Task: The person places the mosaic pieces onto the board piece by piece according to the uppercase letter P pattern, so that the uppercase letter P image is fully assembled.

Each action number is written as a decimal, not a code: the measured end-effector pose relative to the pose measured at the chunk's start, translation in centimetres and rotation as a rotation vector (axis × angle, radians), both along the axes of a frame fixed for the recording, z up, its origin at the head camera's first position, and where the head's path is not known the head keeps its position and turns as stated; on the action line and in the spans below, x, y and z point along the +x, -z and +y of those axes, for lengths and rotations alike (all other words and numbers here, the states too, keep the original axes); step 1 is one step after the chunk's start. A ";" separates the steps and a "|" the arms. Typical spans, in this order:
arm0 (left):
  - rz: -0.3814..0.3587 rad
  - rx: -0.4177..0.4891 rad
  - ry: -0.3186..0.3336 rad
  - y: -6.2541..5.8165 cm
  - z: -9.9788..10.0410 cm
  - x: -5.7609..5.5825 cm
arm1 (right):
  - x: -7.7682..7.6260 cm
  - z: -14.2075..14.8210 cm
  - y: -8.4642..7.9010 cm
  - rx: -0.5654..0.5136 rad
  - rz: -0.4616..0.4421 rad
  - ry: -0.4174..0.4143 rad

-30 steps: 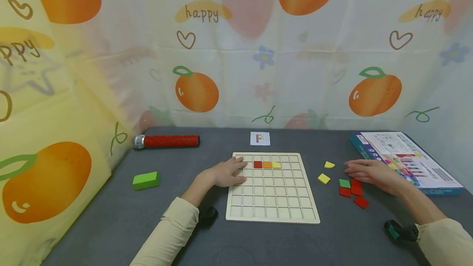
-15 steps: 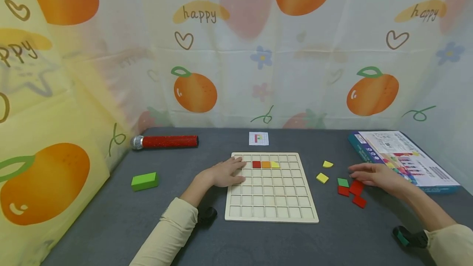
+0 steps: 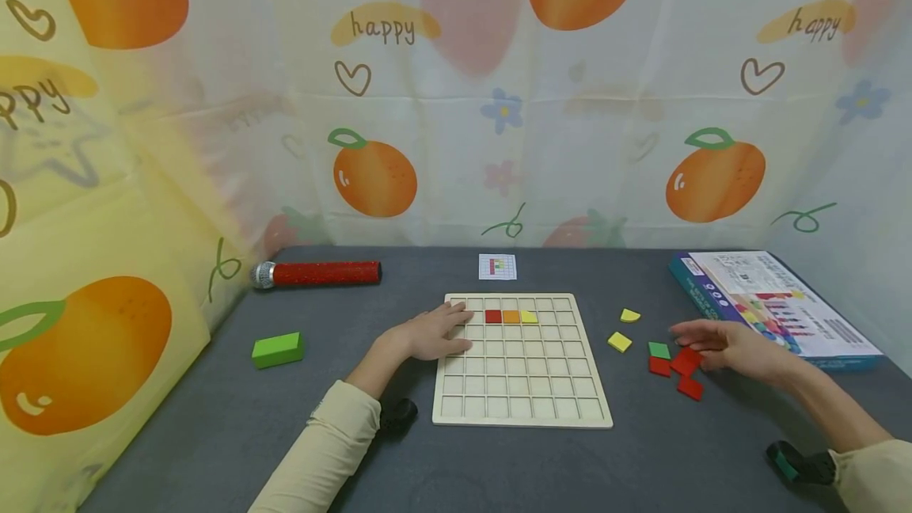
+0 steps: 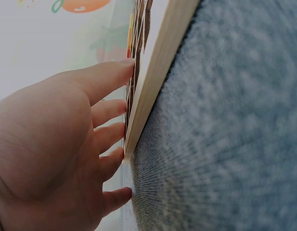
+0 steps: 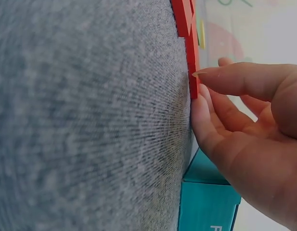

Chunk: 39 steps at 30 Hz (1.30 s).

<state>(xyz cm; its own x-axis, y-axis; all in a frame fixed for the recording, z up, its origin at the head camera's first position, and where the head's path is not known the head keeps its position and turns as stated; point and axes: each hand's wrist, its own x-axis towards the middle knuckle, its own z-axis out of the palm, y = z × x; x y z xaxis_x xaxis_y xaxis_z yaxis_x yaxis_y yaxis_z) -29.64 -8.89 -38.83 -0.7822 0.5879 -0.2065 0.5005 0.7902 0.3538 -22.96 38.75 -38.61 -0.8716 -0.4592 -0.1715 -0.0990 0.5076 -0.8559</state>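
Note:
My left hand (image 3: 435, 332) rests with spread fingers on the left edge of a pale wooden grid board (image 3: 527, 386). A red tile (image 3: 493, 317), an orange tile (image 3: 511, 317) and a yellow tile (image 3: 530, 317) sit side by side in an upper row of it. At the right, my right hand (image 3: 734, 347) pinches the edge of a red square tile (image 5: 193, 67) with thumb and finger, low at the table. That tile overlaps another red tile (image 3: 689, 388). A green tile (image 3: 659, 351) and a further red tile (image 3: 659, 367) lie just left of it.
Two yellow pieces, one a square (image 3: 620, 342) and one rounded (image 3: 630, 315), lie right of the board. A box (image 3: 777, 299) stands behind my right hand. Further left are a green block (image 3: 278, 350) and a red microphone (image 3: 321, 273). A pattern card (image 3: 497, 267) lies behind the board.
My right hand has drawn back slightly and its thumb has come to the upper red tile, which has turned askew. The left hand stays on the board.

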 end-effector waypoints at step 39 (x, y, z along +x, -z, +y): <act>-0.008 0.004 0.000 0.0 0.0 0.0 | -0.6 -2.1 0.0 0.219 0.244 0.083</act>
